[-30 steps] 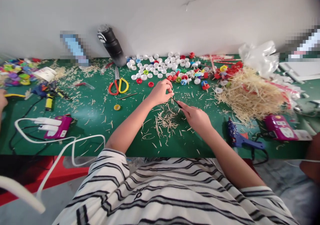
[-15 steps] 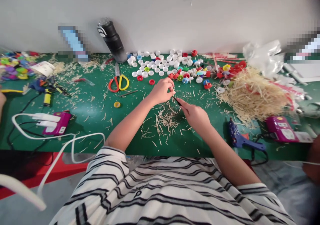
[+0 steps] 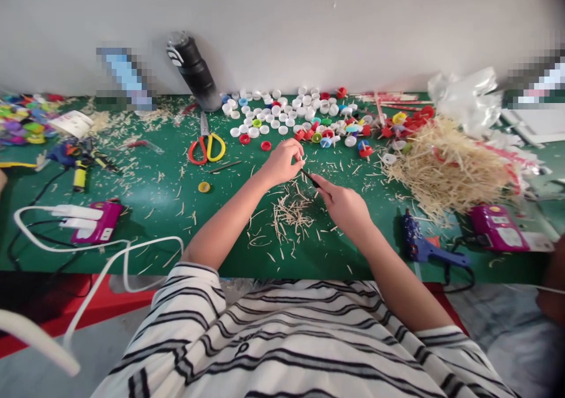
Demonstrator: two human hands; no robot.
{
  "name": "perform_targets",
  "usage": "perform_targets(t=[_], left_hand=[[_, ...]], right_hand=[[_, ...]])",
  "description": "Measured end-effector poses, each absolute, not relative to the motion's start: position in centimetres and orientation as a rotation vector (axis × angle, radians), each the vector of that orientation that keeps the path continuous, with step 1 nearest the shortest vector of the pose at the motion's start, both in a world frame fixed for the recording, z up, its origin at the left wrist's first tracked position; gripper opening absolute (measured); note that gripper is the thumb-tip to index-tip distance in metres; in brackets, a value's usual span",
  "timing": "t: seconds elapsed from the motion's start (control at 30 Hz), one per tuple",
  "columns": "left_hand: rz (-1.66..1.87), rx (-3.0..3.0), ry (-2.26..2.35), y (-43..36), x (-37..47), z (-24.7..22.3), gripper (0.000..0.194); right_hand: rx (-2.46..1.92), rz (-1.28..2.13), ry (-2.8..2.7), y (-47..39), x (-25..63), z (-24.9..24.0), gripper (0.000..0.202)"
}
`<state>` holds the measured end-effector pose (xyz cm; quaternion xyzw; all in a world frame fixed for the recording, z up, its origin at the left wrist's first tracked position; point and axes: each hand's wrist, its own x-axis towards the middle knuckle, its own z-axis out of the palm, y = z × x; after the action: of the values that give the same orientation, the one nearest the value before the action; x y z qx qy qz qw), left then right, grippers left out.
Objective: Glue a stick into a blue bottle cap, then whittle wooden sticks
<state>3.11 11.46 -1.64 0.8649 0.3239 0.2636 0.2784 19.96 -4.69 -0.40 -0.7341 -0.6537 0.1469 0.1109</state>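
My right hand is closed around a slim dark tool, its tip pointing up and left; whether it is a blade or a file I cannot make out. Just left of that tip, my left hand has its fingers pinched together, and whatever lies between them is too small to name. Beneath both hands a loose heap of pale wood slivers lies on the green table. Red and yellow scissors and a thin dark stick rest left of my left hand.
Many bottle caps spread along the back, with a black bottle to their left. At right are a straw-like pile, a blue glue gun and a purple power block. White cables loop at left.
The whole scene has shifted slightly left in view. The dark tool shows a little more between my hands; both grips look the same.
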Motion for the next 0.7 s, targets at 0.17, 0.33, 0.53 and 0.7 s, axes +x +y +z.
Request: perform_targets(t=[0.17, 0.33, 0.53, 0.7], left_hand=[[0.712, 2.326, 0.813, 10.9, 3.4, -1.2, 0.026], [0.702, 2.323, 0.851, 10.9, 3.7, -1.3, 0.025], [0.732, 2.288, 0.872, 11.4, 3.2, -1.5, 0.026], [0.668, 2.376, 0.792, 8.9, 4.7, -0.7, 0.025]], right_hand=[[-2.147, 0.431, -1.939, -4.9, 19.9, -0.3, 0.055], [-2.163, 0.435, -1.96, -5.4, 19.8, -0.4, 0.057], [-2.235, 0.49, -1.917, -5.9, 19.2, 0.1, 0.055], [-2.296, 0.468, -1.995, -5.2, 18.9, 0.4, 0.054]])
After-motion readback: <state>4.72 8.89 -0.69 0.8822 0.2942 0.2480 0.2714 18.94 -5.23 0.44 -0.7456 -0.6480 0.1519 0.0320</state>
